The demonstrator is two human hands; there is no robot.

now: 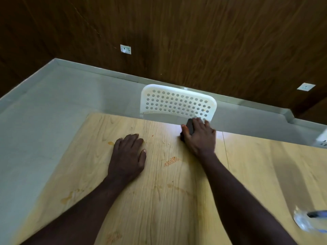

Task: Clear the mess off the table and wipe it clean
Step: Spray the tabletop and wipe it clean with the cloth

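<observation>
Gripping a dark sponge (pixel 190 127) in curled fingers of the right hand (pixel 200 137) at the worktop (pixel 256 165) far edge, beside a white chair back (pixel 177 101). Resting left hand (pixel 128 156) flat, fingers straight together, left of an orange smear (pixel 171 160).

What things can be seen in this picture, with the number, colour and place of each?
table: one, light wood, under both hands
stains: several, orange, scattered on the table
sponge: one, dark, at the table's far edge
chair: one, white, perforated back, behind the far edge
wall sockets: two, white, on the brown wall
clear container: one, blurred, lower right
left hand: flat on the table
right hand: grips the sponge
</observation>
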